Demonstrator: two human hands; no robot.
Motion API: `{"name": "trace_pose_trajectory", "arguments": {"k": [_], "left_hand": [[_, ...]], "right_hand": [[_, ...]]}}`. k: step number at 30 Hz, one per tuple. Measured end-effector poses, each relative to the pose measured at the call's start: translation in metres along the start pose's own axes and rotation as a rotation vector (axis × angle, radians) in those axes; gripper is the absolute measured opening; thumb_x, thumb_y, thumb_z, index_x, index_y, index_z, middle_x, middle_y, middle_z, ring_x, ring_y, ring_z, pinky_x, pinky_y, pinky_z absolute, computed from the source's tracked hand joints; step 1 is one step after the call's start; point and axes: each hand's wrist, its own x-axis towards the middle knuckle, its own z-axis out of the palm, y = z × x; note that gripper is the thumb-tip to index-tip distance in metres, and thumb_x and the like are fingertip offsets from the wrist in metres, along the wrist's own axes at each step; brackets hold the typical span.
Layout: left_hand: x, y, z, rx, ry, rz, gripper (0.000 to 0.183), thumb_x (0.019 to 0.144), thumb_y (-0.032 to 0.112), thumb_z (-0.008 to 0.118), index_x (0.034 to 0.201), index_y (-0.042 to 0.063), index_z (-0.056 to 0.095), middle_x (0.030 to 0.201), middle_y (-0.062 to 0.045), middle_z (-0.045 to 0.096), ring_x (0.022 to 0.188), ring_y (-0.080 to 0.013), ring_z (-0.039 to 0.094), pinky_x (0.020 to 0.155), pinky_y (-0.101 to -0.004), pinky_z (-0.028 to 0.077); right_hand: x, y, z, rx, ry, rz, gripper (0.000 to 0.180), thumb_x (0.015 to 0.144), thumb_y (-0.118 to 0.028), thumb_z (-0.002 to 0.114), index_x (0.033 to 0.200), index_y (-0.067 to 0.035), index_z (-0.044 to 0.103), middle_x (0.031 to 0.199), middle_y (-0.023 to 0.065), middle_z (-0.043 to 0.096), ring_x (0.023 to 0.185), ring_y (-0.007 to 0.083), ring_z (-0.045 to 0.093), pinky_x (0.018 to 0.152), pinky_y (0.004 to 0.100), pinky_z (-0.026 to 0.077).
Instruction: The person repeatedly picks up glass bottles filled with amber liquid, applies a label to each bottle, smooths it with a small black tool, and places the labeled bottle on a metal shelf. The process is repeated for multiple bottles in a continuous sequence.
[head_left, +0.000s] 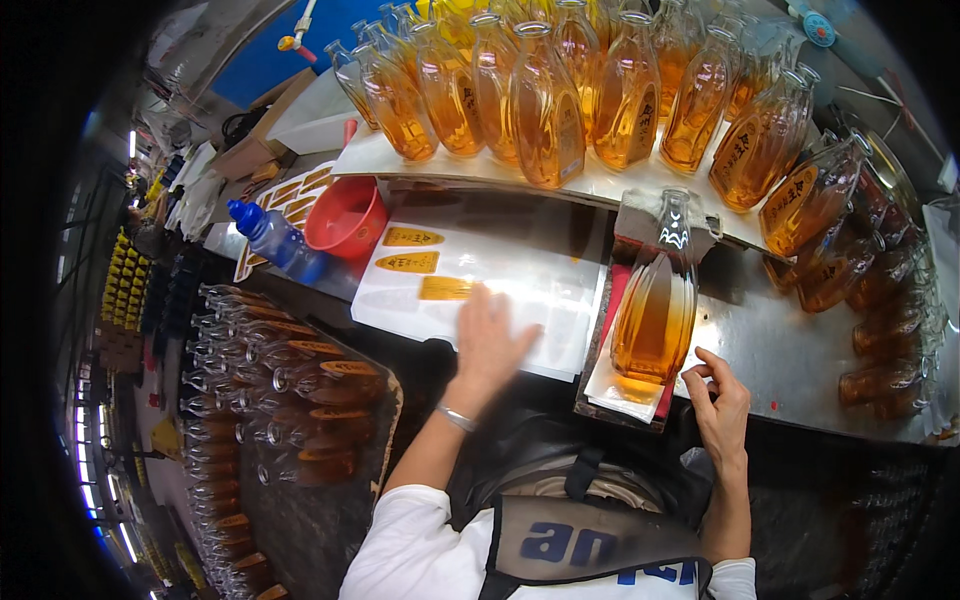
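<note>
My left hand (487, 334), blurred by motion, is over a white label sheet (525, 300) with its thumb spread. A streaked amber label (448, 288) meets its fingertips; the exact grip is hidden by blur. Two sharper amber labels, an upper one (412, 237) and a lower one (407, 262), lie at the sheet's left. A clear glass bottle of amber liquid (654, 319) lies on a narrow stand (589, 390), its neck against a cloth-wrapped rest (637, 214). Beside the bottle's base is my right hand (720, 401), fingers bent and apart, holding nothing.
Several filled bottles (547, 127) stand on a raised white shelf (465, 172), continuing down the right side. At left are a red plastic cup (349, 217) and a blue-capped bottle (277, 241). More bottles (330, 390) crowd a dark surface at lower left.
</note>
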Motion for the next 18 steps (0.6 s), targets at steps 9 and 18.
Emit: {"name": "trace_pose_trajectory", "arguments": {"k": [9,18], "left_hand": [[-0.01,-0.009,-0.031,-0.002,0.018,-0.026,0.083,0.092,0.045,0.07,0.153,-0.003,0.041,0.157,-0.028,0.04,0.154,-0.0429,0.025,0.125,-0.0585,0.015],[-0.055,-0.031,-0.021,-0.259,0.288,0.309,0.032,0.085,0.003,0.075,0.117,0.005,0.071,0.13,-0.014,0.069,0.129,-0.0345,0.061,0.107,-0.0469,0.048]], "right_hand": [[-0.012,0.02,-0.014,0.03,0.055,0.086,0.029,0.1,-0.014,0.066,0.122,0.005,0.069,0.087,0.007,0.072,0.075,0.0109,0.065,0.069,0.0254,0.05],[-0.015,0.037,-0.008,0.102,0.125,0.029,0.027,0.093,-0.013,0.071,0.116,0.001,0.073,0.082,0.0081,0.07,0.06,0.0111,0.053,0.058,0.0278,0.046]]}}
